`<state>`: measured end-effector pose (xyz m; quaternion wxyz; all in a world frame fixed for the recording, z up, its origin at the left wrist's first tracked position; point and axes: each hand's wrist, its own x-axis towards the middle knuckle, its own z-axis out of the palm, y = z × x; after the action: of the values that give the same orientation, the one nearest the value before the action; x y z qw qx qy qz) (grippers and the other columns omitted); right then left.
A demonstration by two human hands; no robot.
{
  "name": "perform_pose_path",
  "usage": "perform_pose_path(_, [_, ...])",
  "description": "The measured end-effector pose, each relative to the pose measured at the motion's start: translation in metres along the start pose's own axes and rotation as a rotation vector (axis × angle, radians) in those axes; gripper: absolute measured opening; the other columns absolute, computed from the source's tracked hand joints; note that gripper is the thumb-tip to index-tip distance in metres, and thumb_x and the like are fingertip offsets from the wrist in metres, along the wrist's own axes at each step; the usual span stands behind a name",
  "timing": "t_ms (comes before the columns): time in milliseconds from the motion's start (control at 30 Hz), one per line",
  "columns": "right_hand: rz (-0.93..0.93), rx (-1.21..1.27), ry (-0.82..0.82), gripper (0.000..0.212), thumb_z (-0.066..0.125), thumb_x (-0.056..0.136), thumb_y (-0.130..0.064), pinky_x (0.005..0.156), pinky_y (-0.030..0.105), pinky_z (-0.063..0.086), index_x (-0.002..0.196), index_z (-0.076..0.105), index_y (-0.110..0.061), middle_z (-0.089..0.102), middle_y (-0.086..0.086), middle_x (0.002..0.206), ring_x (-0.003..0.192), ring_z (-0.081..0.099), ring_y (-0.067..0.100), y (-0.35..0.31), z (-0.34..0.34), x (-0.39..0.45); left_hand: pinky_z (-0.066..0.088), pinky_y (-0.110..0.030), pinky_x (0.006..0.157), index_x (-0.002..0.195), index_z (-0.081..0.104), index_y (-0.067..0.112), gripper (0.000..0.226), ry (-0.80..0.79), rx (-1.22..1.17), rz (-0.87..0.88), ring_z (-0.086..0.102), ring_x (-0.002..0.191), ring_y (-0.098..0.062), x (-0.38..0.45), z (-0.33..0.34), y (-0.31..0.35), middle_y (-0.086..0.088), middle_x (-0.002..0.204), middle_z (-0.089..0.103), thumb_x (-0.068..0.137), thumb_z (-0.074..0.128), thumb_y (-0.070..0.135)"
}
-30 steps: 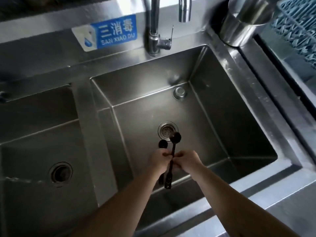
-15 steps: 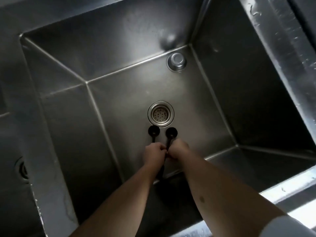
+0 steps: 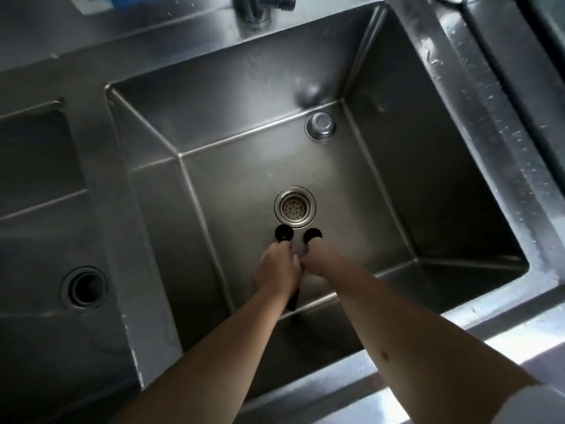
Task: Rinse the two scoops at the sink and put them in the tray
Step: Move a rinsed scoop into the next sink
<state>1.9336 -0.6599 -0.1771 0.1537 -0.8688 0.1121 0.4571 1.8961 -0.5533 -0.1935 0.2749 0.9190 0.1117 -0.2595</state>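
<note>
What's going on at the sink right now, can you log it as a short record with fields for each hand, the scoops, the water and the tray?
left hand: closed around the left scoop, over the sink basin
right hand: closed around the right scoop
scoops: both black, heads side by side, just short of the drain strainer
hands: pressed together, knuckles touching
water: no stream visible; only the faucet base in frame
tray: not in view
second basin: to the left, with an open drain hole

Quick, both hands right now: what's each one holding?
Left hand: closed on the left black scoop, over the sink.
Right hand: closed on the right black scoop.
</note>
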Motion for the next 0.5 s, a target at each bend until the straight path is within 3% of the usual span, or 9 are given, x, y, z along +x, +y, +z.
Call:
perform_pose_path(100, [-0.163,-0.257,0.172,0.026,0.051,0.087,-0.026,0.076,0.041,0.053,0.108,0.066,-0.025,0.067,0.001,0.112,0.106,0.065,0.027,-0.025,-0.018,-0.049,0.048,-0.042,0.083,0.105,0.058,0.02,0.022,0.034,0.125,0.144,0.058,0.107,-0.029,-0.024,-0.048,0.006,-0.004,0.111,0.06,0.087,0.048,0.026])
perform_pose_path(167, [-0.247,-0.233,0.265,0.028,0.05,0.087,-0.032,0.081,0.042,0.051,0.112,0.061,-0.032,0.064,-0.002,0.118,0.111,0.063,0.026,-0.04,-0.027,-0.078,0.044,-0.044,0.097,0.119,0.054,0.021,0.031,0.046,0.215,0.222,0.048,0.127,-0.028,-0.041,-0.083,0.006,-0.007,0.131,0.055,0.089,0.047,0.025])
perform_pose_path(200, [-0.289,-0.214,0.299,0.035,0.049,0.086,-0.038,0.089,0.044,0.048,0.12,0.056,-0.033,0.059,-0.002,0.13,0.121,0.057,0.026,-0.048,-0.029,-0.09,0.041,-0.044,0.103,0.128,0.049,0.021,0.038,0.068,0.243,0.244,0.039,0.137,-0.027,-0.049,-0.102,0.003,-0.008,0.143,0.047,0.09,0.048,0.027])
perform_pose_path(267, [-0.357,-0.217,0.324,0.063,0.044,0.085,-0.05,0.111,0.052,0.03,0.145,0.033,-0.034,0.025,-0.002,0.161,0.148,0.023,0.024,-0.064,-0.031,-0.114,0.036,-0.047,0.107,0.137,0.037,0.026,0.05,0.14,0.285,0.268,0.02,0.148,-0.024,-0.068,-0.14,-0.012,-0.005,0.157,0.031,0.09,0.042,0.04])
perform_pose_path(333, [-0.427,-0.237,0.357,0.081,0.038,0.084,-0.058,0.117,0.056,0.009,0.155,0.008,-0.032,-0.011,-0.004,0.166,0.151,-0.009,0.021,-0.084,-0.029,-0.137,0.031,-0.049,0.11,0.141,0.027,0.032,0.062,0.197,0.285,0.253,0.011,0.15,-0.022,-0.089,-0.175,-0.035,-0.001,0.161,0.022,0.085,0.028,0.059])
perform_pose_path(400, [-0.5,-0.273,0.387,0.093,0.032,0.078,-0.071,0.117,0.058,0.002,0.155,-0.002,-0.033,-0.025,-0.004,0.162,0.149,-0.02,0.023,-0.11,-0.025,-0.158,0.029,-0.05,0.111,0.141,0.023,0.037,0.069,0.258,0.255,0.209,0.013,0.15,-0.022,-0.108,-0.205,-0.06,0.001,0.161,0.024,0.081,0.024,0.071])
perform_pose_path(500, [-0.607,-0.34,0.391,0.108,0.021,0.066,-0.091,0.116,0.06,-0.002,0.153,-0.007,-0.034,-0.026,-0.003,0.16,0.148,-0.022,0.026,-0.154,-0.013,-0.182,0.04,-0.048,0.101,0.133,0.033,0.04,0.063,0.366,0.204,0.123,0.033,0.14,-0.022,-0.135,-0.244,-0.101,0.006,0.145,0.043,0.079,0.033,0.073])
